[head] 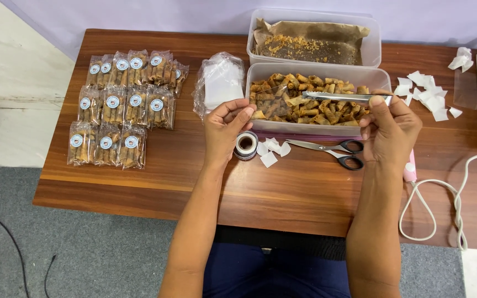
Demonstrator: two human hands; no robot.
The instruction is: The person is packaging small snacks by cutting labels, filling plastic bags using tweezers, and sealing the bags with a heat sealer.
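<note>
We hold one clear bag point(260, 102) pinched in our left hand point(224, 129) while our right hand point(388, 129) clamps one pair of metal tongs point(340, 97) over the nearer of two plastic tubs point(316, 130) (scissors point(332, 150) at six o'clock), with fourteen sealed snack packets point(122, 105) at nine o'clock.

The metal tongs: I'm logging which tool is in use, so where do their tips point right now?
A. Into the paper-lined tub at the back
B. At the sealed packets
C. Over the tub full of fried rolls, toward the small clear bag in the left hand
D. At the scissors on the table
C: the right hand holds the metal tongs level over the tub of fried rolls, tips toward the small clear bag held by the left hand.
</note>
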